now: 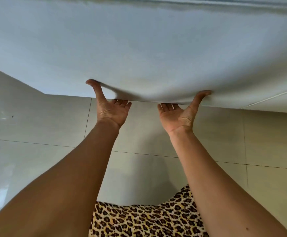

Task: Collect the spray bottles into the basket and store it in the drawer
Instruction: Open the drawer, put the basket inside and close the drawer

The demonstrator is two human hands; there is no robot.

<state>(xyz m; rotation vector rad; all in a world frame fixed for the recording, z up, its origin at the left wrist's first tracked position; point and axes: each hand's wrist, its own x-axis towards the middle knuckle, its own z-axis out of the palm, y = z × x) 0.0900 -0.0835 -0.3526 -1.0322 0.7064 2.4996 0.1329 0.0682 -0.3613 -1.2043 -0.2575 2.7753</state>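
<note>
Drawer (139, 48): white front panel, plain, filling the upper part of the view; its lower edge runs just above the floor.

Left hand (112, 110): palm up, thumb pressed on the panel face above the fingers (122, 102), which hook under the lower edge; gripping the drawer front.

Right hand (176, 113): palm up, thumb on the panel face, fingers curled under the same edge beside the left fingers, a short gap between the two hands; gripping the drawer front.

Floor (36, 125): pale glossy tiles with thin dark joints, below and behind the fingers.

Garment (139, 219): leopard print, between the forearms, well below the fingers.

Basket, spray bottles: whereabouts cannot be told.
</note>
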